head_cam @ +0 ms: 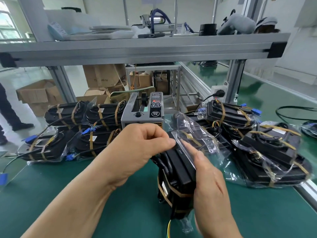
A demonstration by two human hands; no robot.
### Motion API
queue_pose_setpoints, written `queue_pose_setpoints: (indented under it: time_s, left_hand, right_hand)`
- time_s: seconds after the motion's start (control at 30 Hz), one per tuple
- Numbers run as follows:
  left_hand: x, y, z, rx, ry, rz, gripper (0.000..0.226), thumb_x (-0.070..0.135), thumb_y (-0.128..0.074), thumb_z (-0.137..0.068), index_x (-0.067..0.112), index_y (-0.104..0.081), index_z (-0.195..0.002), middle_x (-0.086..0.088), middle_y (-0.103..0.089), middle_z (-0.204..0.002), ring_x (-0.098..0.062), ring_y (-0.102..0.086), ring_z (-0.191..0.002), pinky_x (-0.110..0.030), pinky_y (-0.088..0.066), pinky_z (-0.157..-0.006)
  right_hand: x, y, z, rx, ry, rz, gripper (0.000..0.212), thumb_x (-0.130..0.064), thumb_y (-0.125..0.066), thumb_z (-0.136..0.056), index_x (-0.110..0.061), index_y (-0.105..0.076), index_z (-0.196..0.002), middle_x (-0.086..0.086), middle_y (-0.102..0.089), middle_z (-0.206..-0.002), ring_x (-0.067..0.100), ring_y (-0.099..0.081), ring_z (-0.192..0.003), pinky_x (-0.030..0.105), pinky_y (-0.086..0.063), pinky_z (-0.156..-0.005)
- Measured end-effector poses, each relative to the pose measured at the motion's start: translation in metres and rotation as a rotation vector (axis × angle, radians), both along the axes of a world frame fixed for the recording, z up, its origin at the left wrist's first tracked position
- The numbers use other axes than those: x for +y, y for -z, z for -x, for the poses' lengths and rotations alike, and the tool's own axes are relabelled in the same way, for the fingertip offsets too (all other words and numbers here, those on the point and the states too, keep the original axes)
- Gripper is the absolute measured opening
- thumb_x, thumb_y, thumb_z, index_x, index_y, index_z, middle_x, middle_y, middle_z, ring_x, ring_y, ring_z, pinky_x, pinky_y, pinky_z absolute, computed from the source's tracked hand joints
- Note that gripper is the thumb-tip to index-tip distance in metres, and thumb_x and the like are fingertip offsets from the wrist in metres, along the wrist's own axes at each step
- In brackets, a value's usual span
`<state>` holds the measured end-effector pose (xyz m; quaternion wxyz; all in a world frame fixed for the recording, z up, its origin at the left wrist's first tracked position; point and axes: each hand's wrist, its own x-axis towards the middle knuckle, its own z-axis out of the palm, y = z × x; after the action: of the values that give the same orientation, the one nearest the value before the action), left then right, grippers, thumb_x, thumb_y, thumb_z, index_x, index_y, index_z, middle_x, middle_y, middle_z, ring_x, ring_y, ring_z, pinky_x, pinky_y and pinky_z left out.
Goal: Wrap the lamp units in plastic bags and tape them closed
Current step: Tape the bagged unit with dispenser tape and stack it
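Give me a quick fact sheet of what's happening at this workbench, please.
Setting: green-matted workbench under a metal shelf frame
In hand: black lamp unit banded with brown tape, partly in a clear plastic bag
Left hand: pinching the bag's edge
Right hand: gripping the unit, forefinger on the bag
Behind: grey tape dispenser machine
Left pile: bagged black units
Right pile: more bagged units

The room is bright and evenly lit; daylight comes through the window (7,23) on my left, which is washed out. Shadows under my hands are soft. The green mat (106,208) shows a dull sheen, and the plastic bags (267,162) throw small glints. The shelf rail (137,50) bows from wide-angle distortion. My right hand (212,191) looks slightly smeared, perhaps motion blur.
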<state>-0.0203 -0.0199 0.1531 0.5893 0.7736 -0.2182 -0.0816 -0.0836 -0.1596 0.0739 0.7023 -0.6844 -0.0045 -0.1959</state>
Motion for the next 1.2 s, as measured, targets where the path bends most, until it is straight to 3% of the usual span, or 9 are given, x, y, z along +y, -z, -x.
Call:
queue_pose_setpoints:
  time_s: [0.13,0.33,0.5,0.7,0.97,1.13,1.2]
  left_hand:
    - [-0.004,-0.002,-0.002,0.071,0.044,-0.021,0.014,0.011,-0.074,-0.082,0.009,-0.071,-0.068,-0.003,-0.067,-0.065,-0.008,-0.059,-0.058,-0.015,-0.048,-0.058]
    - [-0.005,-0.002,0.0,0.109,0.033,-0.025,0.017,0.004,-0.072,-0.082,0.006,-0.068,-0.066,-0.008,-0.065,-0.059,-0.012,-0.059,-0.05,-0.017,-0.049,-0.052]
    - [-0.004,0.003,-0.002,0.066,0.003,-0.061,0.019,0.017,-0.079,-0.077,0.012,-0.068,-0.062,-0.005,-0.066,-0.062,-0.012,-0.06,-0.056,-0.022,-0.051,-0.06]
    - [-0.003,0.009,-0.002,0.015,-0.05,-0.093,0.023,0.031,-0.073,-0.065,0.009,-0.069,-0.068,-0.007,-0.068,-0.067,-0.013,-0.06,-0.062,-0.026,-0.052,-0.066]
    - [-0.002,0.013,-0.003,-0.025,-0.077,-0.126,0.021,0.033,-0.072,-0.064,0.013,-0.069,-0.068,-0.005,-0.064,-0.062,-0.014,-0.056,-0.06,-0.033,-0.049,-0.066]
    - [-0.001,0.015,-0.001,-0.11,-0.117,-0.189,0.015,0.035,-0.069,-0.065,0.021,-0.067,-0.069,0.012,-0.051,-0.05,-0.005,-0.044,-0.05,-0.017,-0.04,-0.052]
    - [-0.001,0.017,0.0,-0.13,-0.139,-0.194,0.017,0.036,-0.067,-0.065,0.024,-0.063,-0.076,0.013,-0.047,-0.052,-0.005,-0.041,-0.05,-0.018,-0.038,-0.05]
  right_hand:
    - [0.003,0.002,0.001,-0.02,-0.007,0.041,0.052,-0.064,-0.032,-0.084,-0.052,-0.06,-0.126,-0.021,-0.066,-0.129,0.001,-0.056,-0.127,0.042,-0.043,-0.111]
    - [0.006,0.002,0.002,0.004,-0.034,0.052,0.065,-0.065,-0.03,-0.083,-0.04,-0.061,-0.134,-0.016,-0.066,-0.132,0.001,-0.055,-0.129,0.041,-0.041,-0.113]
    - [0.007,0.001,0.002,0.016,-0.038,0.049,0.066,-0.066,-0.031,-0.082,-0.039,-0.061,-0.134,-0.017,-0.065,-0.133,0.003,-0.055,-0.129,0.044,-0.042,-0.112]
    - [0.009,-0.002,0.003,0.039,-0.046,0.043,0.051,-0.068,-0.031,-0.08,-0.059,-0.053,-0.125,-0.009,-0.067,-0.131,0.013,-0.059,-0.127,0.053,-0.045,-0.107]
    - [0.009,-0.001,0.003,0.032,-0.063,0.05,0.058,-0.068,-0.031,-0.08,-0.053,-0.056,-0.13,-0.007,-0.067,-0.131,0.013,-0.059,-0.127,0.053,-0.045,-0.108]
    - [0.01,0.0,0.002,0.025,-0.066,0.055,0.063,-0.066,-0.032,-0.081,-0.044,-0.059,-0.133,-0.012,-0.066,-0.132,0.007,-0.057,-0.128,0.047,-0.044,-0.11]
    - [0.01,-0.001,0.002,0.011,-0.057,0.051,0.061,-0.065,-0.032,-0.081,-0.042,-0.06,-0.131,-0.014,-0.065,-0.133,0.004,-0.056,-0.129,0.042,-0.042,-0.112]
